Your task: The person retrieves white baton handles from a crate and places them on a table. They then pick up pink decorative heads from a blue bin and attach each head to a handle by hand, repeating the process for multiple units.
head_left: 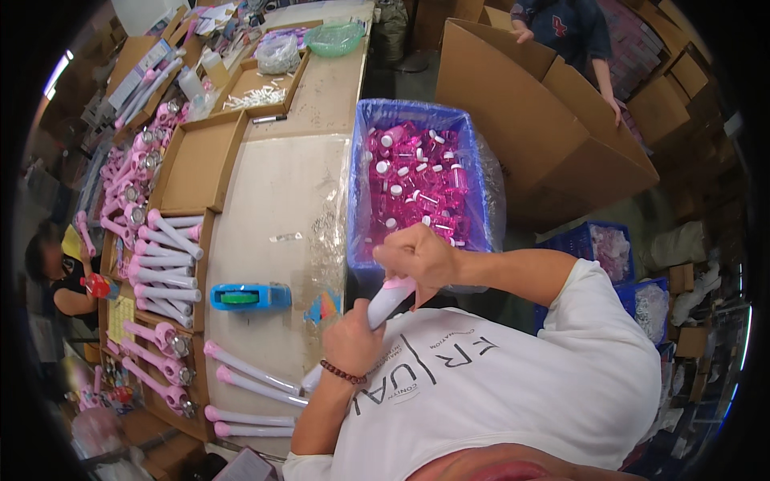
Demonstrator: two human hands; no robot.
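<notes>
A white tube (390, 305) with a pink end slants up between my two hands in front of my shirt. My left hand (351, 343), with a beaded bracelet at the wrist, wraps round its lower part. Closed over the pink upper end is my right hand (419, 255), whose fingers hide most of that end. Just beyond, a blue crate (360, 160) lined with clear plastic holds many small bottles (421, 168) of pink liquid with white caps. Several similar pink-ended tubes (255, 367) lie on the table left of my left hand.
On the table (277, 180) stand a blue tape dispenser (250, 297) and cardboard trays (192, 172); one holds stacked tubes (168, 268), another white sticks (257, 96). A large carton (521, 120) is beyond the crate, with a person (565, 32) behind it. Another person (68, 272) is at far left.
</notes>
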